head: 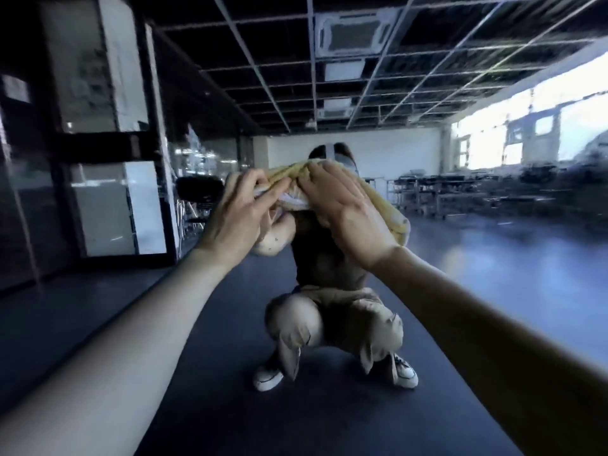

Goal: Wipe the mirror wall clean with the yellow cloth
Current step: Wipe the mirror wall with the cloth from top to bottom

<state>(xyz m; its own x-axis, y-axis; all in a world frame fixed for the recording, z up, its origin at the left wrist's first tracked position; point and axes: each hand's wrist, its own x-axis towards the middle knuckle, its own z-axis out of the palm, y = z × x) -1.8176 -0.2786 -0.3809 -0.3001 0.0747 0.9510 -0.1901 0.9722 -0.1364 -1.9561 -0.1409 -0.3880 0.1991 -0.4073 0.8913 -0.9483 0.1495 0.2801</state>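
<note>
The mirror wall point(477, 245) fills the view in front of me and reflects a crouching person in beige trousers and white sneakers. A yellow cloth point(385, 205) is pressed against the glass at about head height of the reflection. My right hand point(342, 205) lies flat on the cloth with fingers together. My left hand point(243, 205) pinches the cloth's left edge, where a pale underside shows. Both forearms reach forward from the lower corners. The cloth hides the reflected face.
The mirror shows a dark floor point(204, 373), a black grid ceiling with an air unit point(355, 31), bright windows point(526, 133) at the right, metal racks point(427, 192) at the back right, and a glass partition with a dark frame point(98, 143) at the left.
</note>
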